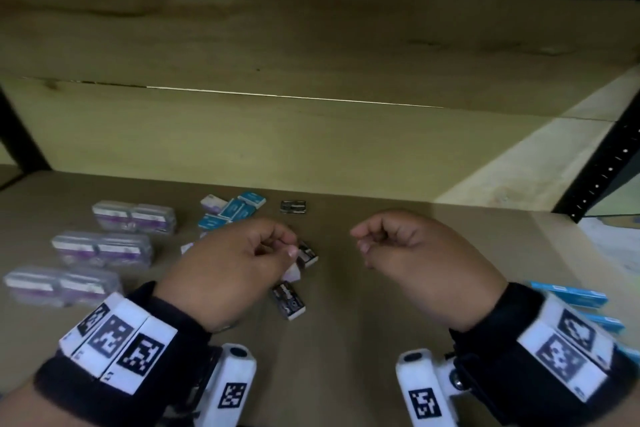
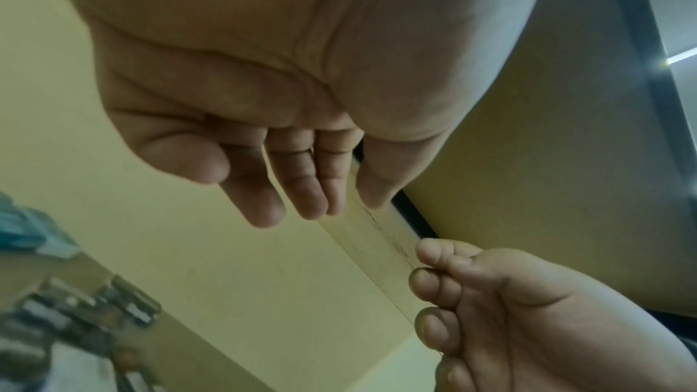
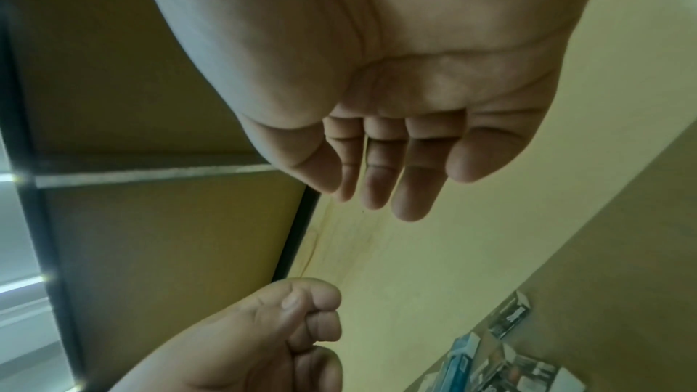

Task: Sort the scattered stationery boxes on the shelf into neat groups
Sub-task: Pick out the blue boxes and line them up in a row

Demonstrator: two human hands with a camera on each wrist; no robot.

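Both hands hover over the brown shelf. My left hand hangs with loosely curled fingers above a scatter of small boxes, and the left wrist view shows its palm empty. Under it lie two black boxes and a pale box; a third black box sits farther back. Small blue boxes and a white and purple box cluster behind the hand. My right hand is apart to the right, relaxed, its palm holding nothing.
Three rows of clear cases with purple labels line the left side. Blue boxes are stacked at the right edge by my right wrist. A wooden back panel closes the shelf; a black perforated upright stands at right.
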